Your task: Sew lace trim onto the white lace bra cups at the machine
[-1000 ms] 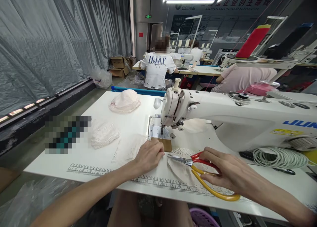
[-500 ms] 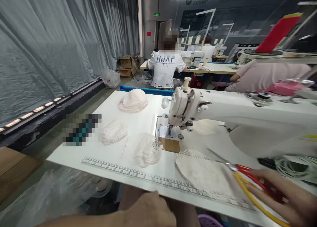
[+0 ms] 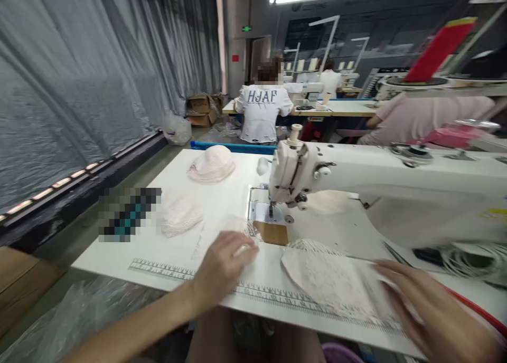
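My left hand (image 3: 227, 265) is over a small lace piece (image 3: 250, 230) in front of the sewing machine, hiding most of it. Its fingers are bent, with a gap between thumb and forefinger; no firm hold shows. On the right, my right hand (image 3: 431, 305) is blurred, fingers apart, at the right end of a cream cup-shaped fabric piece (image 3: 328, 278) with lace edging. Scissors lie by that hand, their blades (image 3: 396, 253) beyond the fingers and a red handle (image 3: 475, 306) partly behind it.
The white sewing machine (image 3: 293, 173) stands over its needle plate, a brown block (image 3: 271, 232) beside it. A ruler strip (image 3: 273, 294) runs along the table's front edge. Farther left lie a lace piece (image 3: 180, 215) and a pale moulded cup (image 3: 214, 164). Co-workers sit ahead.
My left hand has risen from below the table edge onto the lace piece. My right hand has let go of the scissors, which now lie on the table, and moved toward the cream fabric.
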### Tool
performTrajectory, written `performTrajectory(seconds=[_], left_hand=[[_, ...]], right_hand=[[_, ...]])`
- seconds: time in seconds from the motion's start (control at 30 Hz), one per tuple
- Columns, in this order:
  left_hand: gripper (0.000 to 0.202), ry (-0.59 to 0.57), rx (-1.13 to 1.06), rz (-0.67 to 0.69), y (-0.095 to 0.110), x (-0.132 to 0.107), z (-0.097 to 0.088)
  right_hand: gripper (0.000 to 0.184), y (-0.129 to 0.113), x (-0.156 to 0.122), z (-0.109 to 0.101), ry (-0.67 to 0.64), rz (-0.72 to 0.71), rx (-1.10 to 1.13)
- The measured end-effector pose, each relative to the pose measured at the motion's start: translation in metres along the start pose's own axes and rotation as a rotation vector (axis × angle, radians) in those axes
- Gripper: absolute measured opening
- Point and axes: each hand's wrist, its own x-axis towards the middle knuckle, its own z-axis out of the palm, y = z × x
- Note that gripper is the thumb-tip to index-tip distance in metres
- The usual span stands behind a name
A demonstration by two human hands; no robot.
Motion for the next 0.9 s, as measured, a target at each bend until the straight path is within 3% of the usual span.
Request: performTrajectory(seconds=[0.07,0.13,0.27,0.4,0.53,0.67,0.73,0.83,0.9], left_hand=[[0.030,-0.109,-0.009,-0.032,-0.022,0.012,0.007],[0.029,-0.251,-0.040,-0.037,-0.036,0.018,0.015],[0.041,-0.476,-0.051,0.020,-0.047,0.015,0.020],[0.052,-0.560,0.006,0.112,-0.045,0.016,0.019],[0.059,-0.576,0.041,0.264,-0.048,0.026,0.027],[0.062,-0.475,0.079,0.402,-0.058,0.029,0.041],[0.060,-0.420,0.075,0.451,-0.063,0.025,0.047],[0.056,-0.366,0.086,0.410,-0.064,0.018,0.054],[0.056,-0.334,0.112,0.372,-0.062,0.020,0.056]], right_hand=[[0.027,-0.033,0.036,0.004,0.036,-0.038,0.095],[0.026,-0.062,0.067,0.016,-0.021,-0.151,0.180],[0.036,-0.078,0.092,0.035,-0.159,-0.233,0.125],[0.049,-0.058,0.089,0.033,-0.371,-0.234,0.139],[0.061,-0.041,0.097,0.024,-0.408,-0.223,0.176],[0.066,-0.027,0.111,0.012,-0.435,-0.234,0.178],[0.061,-0.016,0.119,0.008,-0.384,-0.193,0.178],[0.040,0.011,0.142,0.009,-0.152,0.104,0.138],[0.034,0.034,0.163,0.017,-0.082,0.224,0.108]])
